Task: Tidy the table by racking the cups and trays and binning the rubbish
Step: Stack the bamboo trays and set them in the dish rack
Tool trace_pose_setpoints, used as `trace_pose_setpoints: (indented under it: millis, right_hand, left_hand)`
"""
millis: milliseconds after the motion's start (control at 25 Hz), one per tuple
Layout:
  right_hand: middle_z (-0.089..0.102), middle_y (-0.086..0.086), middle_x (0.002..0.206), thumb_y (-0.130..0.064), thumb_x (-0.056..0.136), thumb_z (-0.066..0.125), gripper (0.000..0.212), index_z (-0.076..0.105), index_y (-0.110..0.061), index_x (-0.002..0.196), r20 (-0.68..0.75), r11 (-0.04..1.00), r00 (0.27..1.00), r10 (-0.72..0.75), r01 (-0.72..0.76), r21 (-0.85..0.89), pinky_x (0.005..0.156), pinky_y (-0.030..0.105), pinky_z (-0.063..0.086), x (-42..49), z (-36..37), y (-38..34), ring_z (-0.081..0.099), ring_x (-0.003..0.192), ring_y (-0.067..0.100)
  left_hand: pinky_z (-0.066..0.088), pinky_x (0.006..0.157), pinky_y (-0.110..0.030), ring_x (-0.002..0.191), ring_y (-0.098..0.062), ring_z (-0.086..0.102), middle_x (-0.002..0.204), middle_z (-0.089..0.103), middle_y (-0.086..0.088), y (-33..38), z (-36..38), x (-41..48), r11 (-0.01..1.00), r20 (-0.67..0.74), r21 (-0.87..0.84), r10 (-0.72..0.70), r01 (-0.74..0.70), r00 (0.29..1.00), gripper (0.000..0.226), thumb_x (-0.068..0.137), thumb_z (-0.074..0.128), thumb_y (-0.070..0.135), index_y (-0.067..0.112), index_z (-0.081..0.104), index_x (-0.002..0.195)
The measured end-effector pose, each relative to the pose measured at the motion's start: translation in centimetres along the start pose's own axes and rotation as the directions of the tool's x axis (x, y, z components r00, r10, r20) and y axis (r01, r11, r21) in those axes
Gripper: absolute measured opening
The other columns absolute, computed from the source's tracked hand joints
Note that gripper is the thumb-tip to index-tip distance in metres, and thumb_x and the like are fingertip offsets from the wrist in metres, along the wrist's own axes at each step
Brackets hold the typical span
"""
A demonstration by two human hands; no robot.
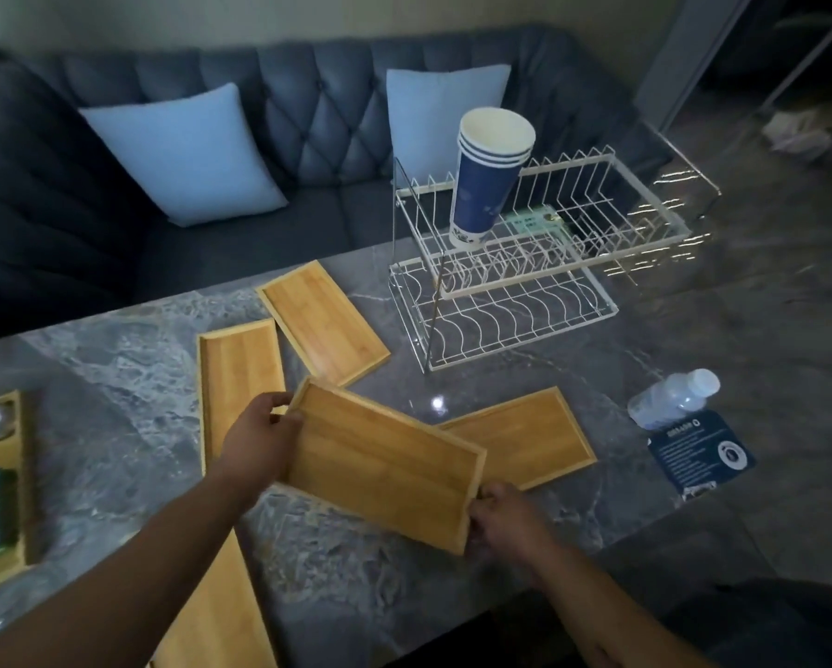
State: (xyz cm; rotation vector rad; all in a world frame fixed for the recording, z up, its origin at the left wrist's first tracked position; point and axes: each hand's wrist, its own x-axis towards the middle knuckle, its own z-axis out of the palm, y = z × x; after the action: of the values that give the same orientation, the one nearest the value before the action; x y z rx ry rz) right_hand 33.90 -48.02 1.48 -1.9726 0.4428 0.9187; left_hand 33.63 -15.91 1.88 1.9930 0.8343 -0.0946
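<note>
Both hands, left (259, 441) and right (505, 518), grip one wooden tray (380, 462) closed-fingered above a marble counter (115, 359), sofa (42, 185) behind.

A wooden tray (380, 462) is lifted up off the table, tipped a bit. Three more wooden trays lie flat: one far (322, 323), one on the left (238, 373), one on the right (524, 438). Another long tray (216, 619) lies near, partly hidden. A stack of blue paper cups (486, 180) leans in the top of the white wire rack (524, 286). A plastic bottle (674, 397) lies on its side at the right, on what may be a dark card (698, 455).
</note>
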Motion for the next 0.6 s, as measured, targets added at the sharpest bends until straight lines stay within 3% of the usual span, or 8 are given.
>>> trace_pose_setpoints:
  millis: [40,120,240,360,480,600]
  right_hand:
    - [0.067,0.002,0.076,-0.012,0.094,0.059,0.004,0.063,-0.013,0.093,-0.068,0.997,0.997,-0.047,0.043,-0.058,0.046,0.015,0.048,0.5,-1.4,-0.9,0.065,0.061,0.012]
    - [0.063,0.000,0.083,-0.020,0.093,0.060,0.002,0.061,-0.018,0.093,-0.180,0.973,0.976,-0.119,0.078,-0.218,0.059,0.020,0.044,1.8,-4.4,-1.8,0.061,0.074,0.018]
    - [0.067,0.007,0.098,-0.024,0.092,0.057,0.014,0.064,-0.017,0.102,-0.255,0.922,0.951,-0.175,0.068,-0.380,0.071,0.028,0.038,4.5,-9.4,-1.8,0.059,0.085,0.024]
    - [0.069,0.010,0.111,-0.024,0.093,0.051,0.023,0.064,-0.020,0.111,-0.231,0.865,0.957,-0.176,0.038,-0.500,0.077,0.032,0.044,6.6,-13.8,-1.3,0.062,0.091,0.026]
    - [0.070,0.007,0.114,-0.025,0.092,0.044,0.028,0.065,-0.024,0.110,-0.203,0.784,0.955,-0.215,0.045,-0.619,0.090,0.037,0.051,8.2,-16.9,-0.6,0.065,0.102,0.028]
    - [0.070,0.007,0.113,-0.025,0.094,0.043,0.026,0.066,-0.021,0.108,-0.183,0.731,0.950,-0.251,0.062,-0.679,0.092,0.039,0.052,10.2,-19.1,-0.2,0.065,0.102,0.027]
  left_hand:
    - [0.050,0.064,-0.032,0.082,-0.014,0.063,0.094,0.066,0.010,0.3,0.8,-0.5,0.996,-0.001,-0.073,-0.055,0.055,0.998,0.024,0.096,0.060,0.038,0.035,0.059,0.120]
    - [0.056,0.075,-0.040,0.086,-0.022,0.064,0.097,0.067,0.003,0.9,2.9,-1.5,0.984,0.023,-0.132,-0.120,0.123,0.992,0.015,0.095,0.062,0.035,0.033,0.057,0.110]
    - [0.059,0.077,-0.048,0.082,-0.028,0.069,0.087,0.072,-0.005,1.9,6.8,-2.6,0.990,0.075,-0.029,-0.134,0.137,0.988,0.008,0.088,0.064,0.028,0.020,0.064,0.090]
    - [0.063,0.070,-0.053,0.077,-0.032,0.073,0.082,0.073,-0.016,2.4,10.9,-3.5,0.985,0.171,0.034,-0.174,0.170,0.970,0.015,0.086,0.067,0.021,0.006,0.069,0.085]
    - [0.065,0.061,-0.052,0.074,-0.031,0.074,0.083,0.072,-0.017,2.7,14.6,-4.4,0.968,0.185,0.053,-0.251,0.245,0.950,0.009,0.085,0.069,0.015,0.006,0.066,0.086]
    - [0.064,0.057,-0.045,0.063,-0.026,0.073,0.076,0.072,-0.012,3.2,17.8,-4.5,0.963,0.132,0.157,-0.241,0.219,0.962,0.006,0.084,0.068,0.015,0.009,0.067,0.081]
